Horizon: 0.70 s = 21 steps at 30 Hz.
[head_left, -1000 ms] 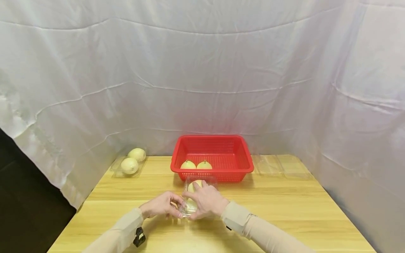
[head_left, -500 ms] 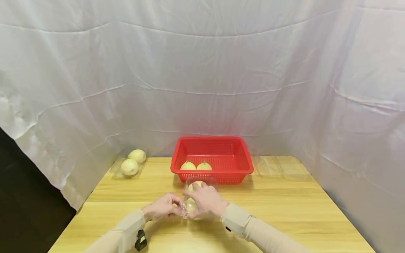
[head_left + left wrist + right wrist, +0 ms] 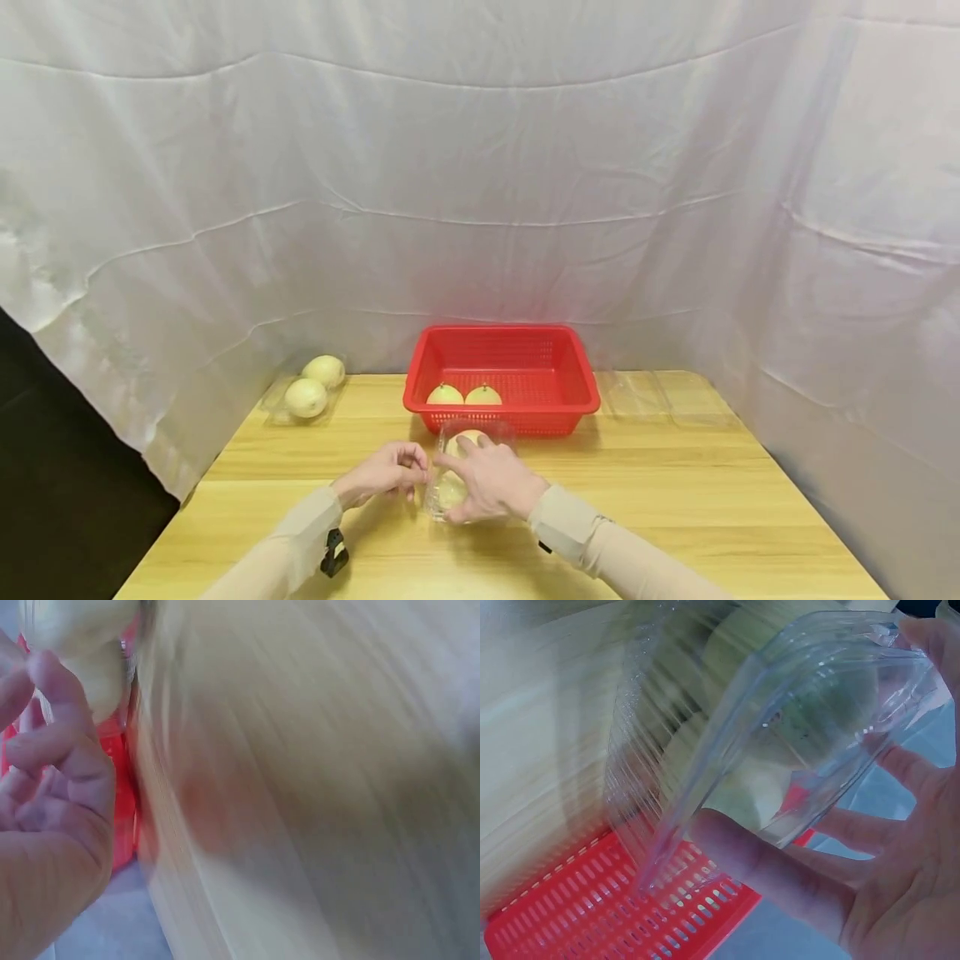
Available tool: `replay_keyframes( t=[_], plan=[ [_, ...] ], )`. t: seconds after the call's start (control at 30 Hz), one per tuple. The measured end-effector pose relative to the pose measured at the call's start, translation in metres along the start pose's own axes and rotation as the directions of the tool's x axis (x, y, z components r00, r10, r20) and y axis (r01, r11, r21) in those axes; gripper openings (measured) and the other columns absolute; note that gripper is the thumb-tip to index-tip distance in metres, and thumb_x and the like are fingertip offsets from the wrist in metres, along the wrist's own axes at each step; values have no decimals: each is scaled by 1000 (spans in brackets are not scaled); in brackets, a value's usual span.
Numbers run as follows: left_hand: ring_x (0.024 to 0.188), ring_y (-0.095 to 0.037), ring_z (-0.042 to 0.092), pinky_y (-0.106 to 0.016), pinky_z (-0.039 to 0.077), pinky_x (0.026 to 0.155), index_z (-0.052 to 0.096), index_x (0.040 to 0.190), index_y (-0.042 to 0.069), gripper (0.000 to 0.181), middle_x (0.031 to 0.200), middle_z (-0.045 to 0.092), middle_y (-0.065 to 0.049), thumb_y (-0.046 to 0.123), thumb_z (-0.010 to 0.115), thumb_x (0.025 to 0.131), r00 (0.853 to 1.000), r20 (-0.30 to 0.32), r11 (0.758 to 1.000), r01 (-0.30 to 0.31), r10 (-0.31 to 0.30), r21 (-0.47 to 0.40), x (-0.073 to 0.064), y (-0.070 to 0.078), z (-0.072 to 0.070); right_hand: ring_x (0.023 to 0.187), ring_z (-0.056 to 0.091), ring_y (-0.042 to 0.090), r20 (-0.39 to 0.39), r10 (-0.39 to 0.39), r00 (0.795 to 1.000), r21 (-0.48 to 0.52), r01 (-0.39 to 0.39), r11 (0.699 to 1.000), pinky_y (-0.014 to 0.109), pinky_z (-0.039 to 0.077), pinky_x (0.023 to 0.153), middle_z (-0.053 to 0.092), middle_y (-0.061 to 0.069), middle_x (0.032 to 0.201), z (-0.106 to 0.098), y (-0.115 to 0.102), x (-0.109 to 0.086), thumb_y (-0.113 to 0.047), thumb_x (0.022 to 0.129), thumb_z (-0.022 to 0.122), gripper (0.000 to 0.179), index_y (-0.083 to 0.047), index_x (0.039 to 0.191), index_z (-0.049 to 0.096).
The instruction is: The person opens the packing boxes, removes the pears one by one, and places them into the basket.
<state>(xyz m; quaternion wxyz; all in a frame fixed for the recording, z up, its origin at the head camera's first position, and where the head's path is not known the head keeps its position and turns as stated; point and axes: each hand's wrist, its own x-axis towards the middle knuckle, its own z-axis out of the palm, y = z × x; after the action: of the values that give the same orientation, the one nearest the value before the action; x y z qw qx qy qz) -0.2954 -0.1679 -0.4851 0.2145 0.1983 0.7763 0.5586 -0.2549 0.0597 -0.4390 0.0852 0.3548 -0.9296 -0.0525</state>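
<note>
A clear plastic clamshell box (image 3: pixel 431 502) with pale yellow pears (image 3: pixel 451 492) inside lies in front of the red basket. My right hand (image 3: pixel 491 482) spans its top and grips it, with thumb and fingers spread to its edges; the right wrist view shows the fingers around the clear lid (image 3: pixel 810 656). Beside the box's left edge is my left hand (image 3: pixel 385 473), its fingers loosely bent and thumb near the index finger (image 3: pixel 64 690). I see nothing held in it. The right hand hides part of the pears.
The red plastic basket (image 3: pixel 501 408) holds two pears (image 3: pixel 483 395) at its front. Two more pears (image 3: pixel 306 398) sit in a clear tray (image 3: pixel 276 408) at the back left. Clear plastic containers (image 3: pixel 697 396) lie at the back right. A pale curtain (image 3: pixel 495 167) surrounds the wooden table (image 3: pixel 675 500).
The left hand has come off the box's lower left corner, moving slightly left and away from me. The right hand stays on the box, which has hardly moved.
</note>
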Motion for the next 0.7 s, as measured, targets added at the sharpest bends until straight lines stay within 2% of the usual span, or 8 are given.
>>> replay_keyframes(
  t=[0.13, 0.33, 0.5, 0.7],
  plan=[
    [58, -14, 56, -25, 35, 45, 54, 112, 1, 26, 82, 63, -6, 9, 65, 89, 996, -87, 1000, -3, 6, 26, 9, 3, 4, 108, 60, 29, -29, -15, 999, 4, 15, 1000, 37, 56, 69, 56, 8, 128, 0, -1, -1, -73, 71, 68, 84, -41, 144, 41],
    [65, -15, 56, -29, 47, 55, 46, 131, 0, 43, 88, 60, -10, 4, 60, 90, 978, -209, 1000, -19, 24, 24, 26, 5, 9, 110, 59, 30, -33, -30, 999, 3, 30, 1000, 38, 56, 69, 57, 7, 128, 1, -4, -2, -70, 70, 69, 86, -40, 145, 40],
    [63, -12, 55, -28, 49, 53, 52, 133, -1, 44, 85, 62, -10, 6, 63, 91, 969, -243, 998, -28, 42, 62, 39, 5, 8, 111, 59, 28, -11, -24, 1000, -46, 23, 999, 37, 56, 69, 57, 6, 129, 1, -6, 0, -71, 70, 68, 81, -38, 141, 45],
    [54, -11, 50, -23, 41, 45, 57, 131, 1, 44, 82, 65, -5, 6, 64, 88, 965, -262, 1000, 10, -4, 20, 46, 2, 5, 110, 59, 27, -11, -21, 1000, -68, 20, 998, 37, 56, 69, 57, 5, 128, 2, -5, 1, -73, 70, 67, 81, -40, 140, 45]
  ],
)
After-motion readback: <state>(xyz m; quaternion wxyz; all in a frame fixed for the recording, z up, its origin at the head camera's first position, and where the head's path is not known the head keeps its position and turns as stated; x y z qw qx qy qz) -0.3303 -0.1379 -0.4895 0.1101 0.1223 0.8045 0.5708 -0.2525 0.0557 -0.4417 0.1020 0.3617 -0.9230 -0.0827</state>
